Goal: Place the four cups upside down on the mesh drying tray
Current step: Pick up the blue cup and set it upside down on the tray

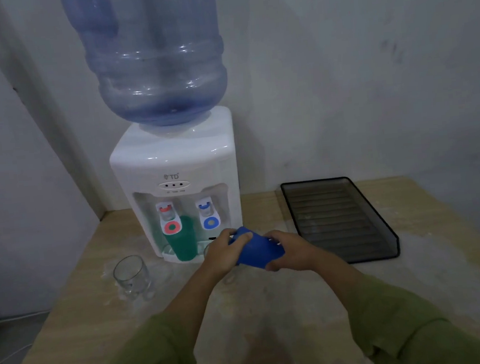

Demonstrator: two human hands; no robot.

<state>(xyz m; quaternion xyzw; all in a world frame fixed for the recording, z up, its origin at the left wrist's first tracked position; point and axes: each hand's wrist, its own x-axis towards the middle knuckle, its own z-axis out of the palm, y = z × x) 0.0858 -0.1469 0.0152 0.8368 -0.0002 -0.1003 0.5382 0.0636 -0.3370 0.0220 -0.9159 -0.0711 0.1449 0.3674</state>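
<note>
Open surface [274, 310] is lying between the person and the mesh drying tray [339, 219], so the way rightward to the tray's low near wall is standing clear. To the left, the water dispenser [172, 164] is blocking the back of the surface, with a green cup [183, 243] standing under its red tap. A clear glass [132, 274] is standing near the dispenser's left front corner.

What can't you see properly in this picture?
Head view only:
- Blue cup: its opening, covered by left hand and right hand.
- Fourth cup: only a faint glass edge shows behind the left hand.
- Green cup: top hidden behind the red tap.
- Water bottle: top cut off.
</note>
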